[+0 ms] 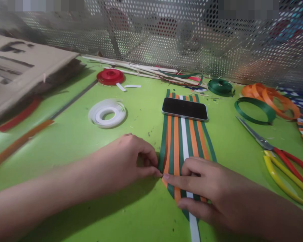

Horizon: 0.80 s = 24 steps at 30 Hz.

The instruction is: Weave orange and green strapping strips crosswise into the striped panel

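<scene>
Orange, green and white flat strips (176, 144) lie side by side lengthwise on the green table. My left hand (131, 158) is closed in a pinch at their left edge, at the lower part of the outermost green strip (163, 148). Laid across the strips is my right hand (204, 185), its index finger and thumb stretched out and its other fingers partly bent. The right index fingertip meets the left fingertips. A phone (184, 109) with a dark screen rests across the strips' far ends. The white strip (194, 228) runs out nearest me, past the others.
Left of the strips sit a white coil (107, 113) and a red coil (110, 76). Green coils (220, 87), orange coils (270, 97) and red-and-yellow-handled scissors (280, 158) are to the right. Cardboard (27, 70) lies at far left; a perforated metal panel (151, 33) stands behind.
</scene>
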Each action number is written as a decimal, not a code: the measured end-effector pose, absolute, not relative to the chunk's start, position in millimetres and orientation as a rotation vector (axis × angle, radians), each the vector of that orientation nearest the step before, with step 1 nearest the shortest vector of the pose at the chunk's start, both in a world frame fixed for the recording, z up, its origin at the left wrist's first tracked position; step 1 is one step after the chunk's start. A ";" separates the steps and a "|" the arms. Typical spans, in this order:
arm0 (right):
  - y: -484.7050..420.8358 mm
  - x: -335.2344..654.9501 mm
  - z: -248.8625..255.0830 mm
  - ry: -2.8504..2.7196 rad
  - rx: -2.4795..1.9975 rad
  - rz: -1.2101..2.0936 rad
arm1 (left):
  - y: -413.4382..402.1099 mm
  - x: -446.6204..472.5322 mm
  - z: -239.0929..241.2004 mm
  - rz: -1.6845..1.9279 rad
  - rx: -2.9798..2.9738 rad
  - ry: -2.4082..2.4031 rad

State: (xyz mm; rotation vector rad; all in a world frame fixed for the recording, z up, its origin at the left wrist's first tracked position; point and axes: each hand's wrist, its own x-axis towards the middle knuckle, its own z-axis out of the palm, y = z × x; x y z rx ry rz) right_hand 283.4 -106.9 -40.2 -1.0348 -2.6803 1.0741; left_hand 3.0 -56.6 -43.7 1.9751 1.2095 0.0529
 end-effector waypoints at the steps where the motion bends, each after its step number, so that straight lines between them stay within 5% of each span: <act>1: -106.7 283.5 -40.4 -2.682 -1.034 1.072 | -58.5 3.6 -44.6 0.048 1.934 1.236; 10: -108.6 283.1 -39.0 -2.670 -1.017 1.056 | -71.0 12.2 -44.8 0.348 2.191 1.074; 24: -109.1 283.1 -37.5 -2.662 -1.060 1.070 | -75.3 20.1 -41.1 0.224 2.248 1.062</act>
